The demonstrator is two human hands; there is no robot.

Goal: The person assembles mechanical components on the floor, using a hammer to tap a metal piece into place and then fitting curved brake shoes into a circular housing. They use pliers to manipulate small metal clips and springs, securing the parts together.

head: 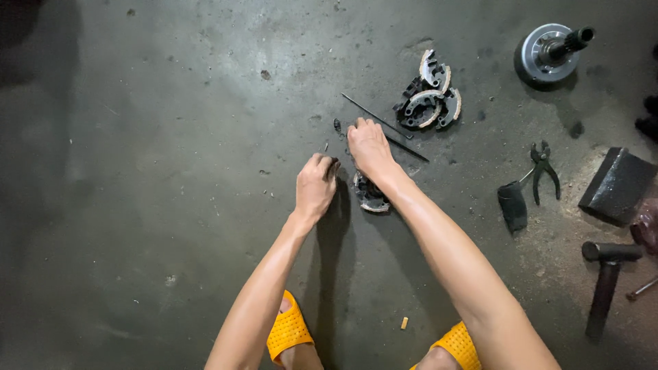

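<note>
1. Our left hand (315, 186) is curled shut, though we cannot tell on what; our right hand (369, 145) presses fingers down on the floor (171, 137).
2. The clutch shoe (371, 196) lies at 5 o'clock from our right hand, under the wrist.
3. Small parts (337, 125) at 12 o'clock could roll away if knocked.

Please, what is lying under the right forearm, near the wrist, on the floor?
Under the right forearm lies a dark curved metal part with a pale lining, like the shoes piled further away. Only its left edge shows; the rest is covered by the arm.
</note>
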